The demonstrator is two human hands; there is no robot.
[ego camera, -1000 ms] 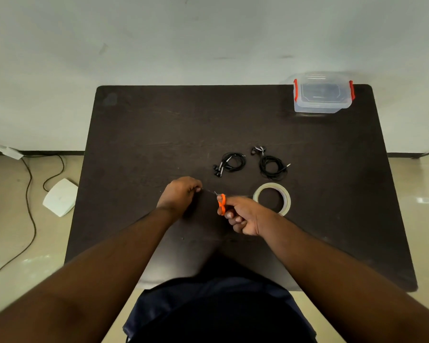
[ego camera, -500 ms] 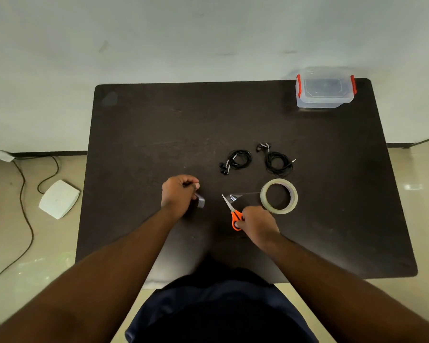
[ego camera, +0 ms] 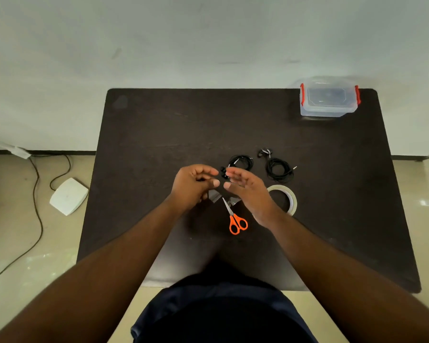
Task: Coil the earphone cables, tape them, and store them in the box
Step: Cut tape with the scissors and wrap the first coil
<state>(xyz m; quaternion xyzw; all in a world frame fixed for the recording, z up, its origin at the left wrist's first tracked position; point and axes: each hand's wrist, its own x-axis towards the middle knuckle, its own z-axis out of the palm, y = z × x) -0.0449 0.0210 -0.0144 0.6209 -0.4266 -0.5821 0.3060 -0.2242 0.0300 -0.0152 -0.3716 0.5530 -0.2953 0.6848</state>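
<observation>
Earphone coils, one (ego camera: 240,162) beside another (ego camera: 280,169), lie mid-table (ego camera: 159,134), just past both hands. Left hand (ego camera: 192,185) pinches a tape piece (ego camera: 214,195); right hand (ego camera: 248,191) hovers spread. Scissors (ego camera: 234,217) and tape roll (ego camera: 284,198) lie nearer; closed box (ego camera: 328,100) at far right corner.

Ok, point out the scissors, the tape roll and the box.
scissors (ego camera: 238,224): head view, on the orange handles.
tape roll (ego camera: 293,198): head view, on the right side of the ring.
box (ego camera: 328,111): head view, on the clear front wall.
</observation>
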